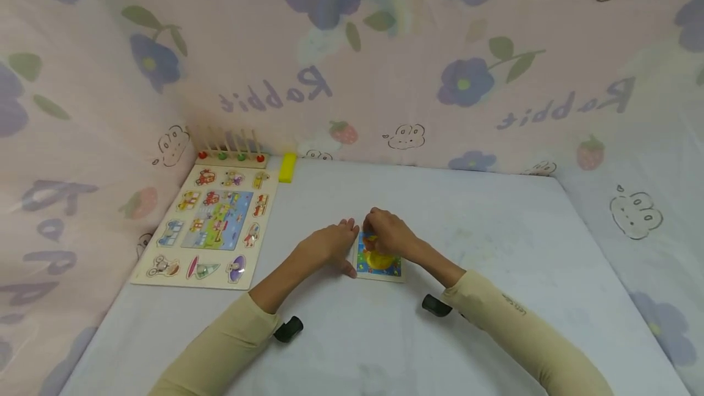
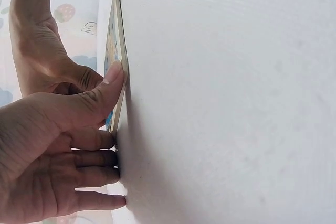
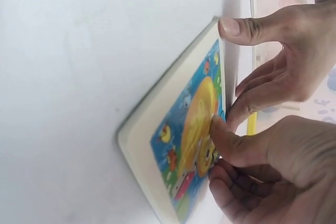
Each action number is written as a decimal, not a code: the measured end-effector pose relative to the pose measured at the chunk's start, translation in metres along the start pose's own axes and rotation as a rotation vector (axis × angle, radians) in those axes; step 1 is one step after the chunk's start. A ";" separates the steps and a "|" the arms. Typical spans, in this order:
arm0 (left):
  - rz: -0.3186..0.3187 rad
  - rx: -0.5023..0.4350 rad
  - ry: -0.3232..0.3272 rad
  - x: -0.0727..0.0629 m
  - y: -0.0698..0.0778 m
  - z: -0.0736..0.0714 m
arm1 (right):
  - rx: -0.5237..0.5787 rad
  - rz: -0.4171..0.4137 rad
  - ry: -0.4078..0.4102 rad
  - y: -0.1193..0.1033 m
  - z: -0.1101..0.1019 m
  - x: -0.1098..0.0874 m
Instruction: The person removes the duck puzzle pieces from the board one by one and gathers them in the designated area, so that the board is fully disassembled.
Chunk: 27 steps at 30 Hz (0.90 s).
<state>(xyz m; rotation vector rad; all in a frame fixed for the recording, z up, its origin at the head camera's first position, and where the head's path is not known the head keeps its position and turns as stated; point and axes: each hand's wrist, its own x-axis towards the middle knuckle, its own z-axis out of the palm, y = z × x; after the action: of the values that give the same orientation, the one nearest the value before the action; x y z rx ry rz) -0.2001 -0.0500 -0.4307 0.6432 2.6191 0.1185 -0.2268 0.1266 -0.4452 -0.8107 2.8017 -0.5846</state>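
Note:
A small wooden picture puzzle board [image 1: 379, 272] lies on the white table between the hands, with a blue-edged picture and a large yellow-orange figure. My left hand [image 1: 332, 243] steadies its left side, the thumb [image 2: 113, 77] against the near corner and the other fingers stretched out along that edge. Over the upper part of the picture, my right hand [image 1: 392, 234] bends its fingers and pinches a yellow puzzle piece [image 3: 210, 153] between thumb and fingertips. Fingers partly cover that piece, and whether it is clear of the board cannot be told.
A larger wooden puzzle board [image 1: 255, 225] with vehicle and toy pictures lies to the left. Behind it stands a wooden peg rack [image 1: 236, 161] with red and green beads, beside a yellow block [image 1: 287, 167]. Printed cloth walls [image 1: 385, 66] enclose the table [image 1: 484, 322].

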 end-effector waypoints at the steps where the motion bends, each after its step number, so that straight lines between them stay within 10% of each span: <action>1: -0.002 0.001 -0.004 0.000 0.000 0.000 | -0.002 -0.014 0.007 0.001 0.001 -0.001; 27: 0.023 0.007 0.018 -0.001 0.000 0.001 | 0.036 -0.065 0.050 0.001 0.002 -0.006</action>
<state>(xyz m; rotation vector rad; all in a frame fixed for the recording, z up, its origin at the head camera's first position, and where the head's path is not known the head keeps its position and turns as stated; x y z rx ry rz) -0.1983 -0.0506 -0.4315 0.6772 2.6312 0.1229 -0.2220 0.1302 -0.4474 -0.8955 2.8101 -0.6731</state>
